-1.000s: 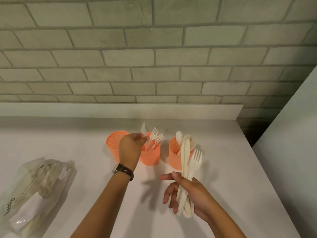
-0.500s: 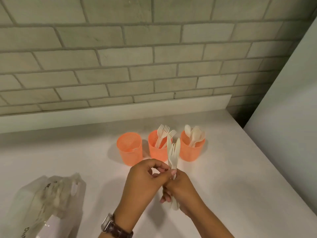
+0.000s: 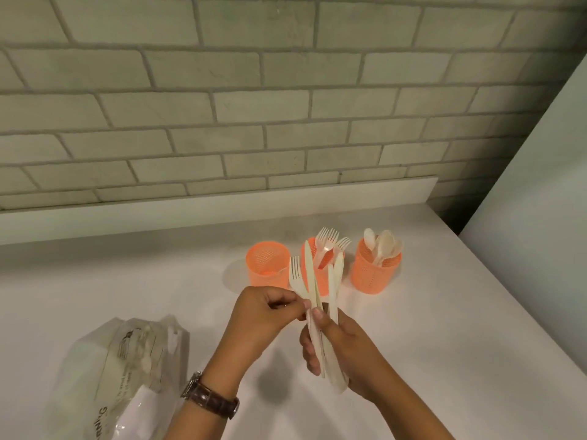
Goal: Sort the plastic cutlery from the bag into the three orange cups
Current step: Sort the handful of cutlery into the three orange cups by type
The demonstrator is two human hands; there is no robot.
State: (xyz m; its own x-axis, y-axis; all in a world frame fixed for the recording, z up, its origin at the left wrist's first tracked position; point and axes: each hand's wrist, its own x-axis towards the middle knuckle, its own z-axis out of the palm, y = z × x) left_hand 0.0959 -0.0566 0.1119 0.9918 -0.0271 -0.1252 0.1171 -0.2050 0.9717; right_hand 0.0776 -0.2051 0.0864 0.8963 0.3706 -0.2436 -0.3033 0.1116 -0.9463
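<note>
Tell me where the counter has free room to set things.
Bare counter: between the bag and the left cup, and right of the spoon cup to the edge. Crowded: the cups' row, with left hand and right hand holding cutlery before the middle cup.

White counter [image 3: 444, 344] bearing three orange cups [image 3: 266, 276] in a row and a plastic bag [image 3: 127, 369]

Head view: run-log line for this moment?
left hand pinches fork | right hand grips cutlery bundle | forks in middle cup | spoons in right cup
</note>
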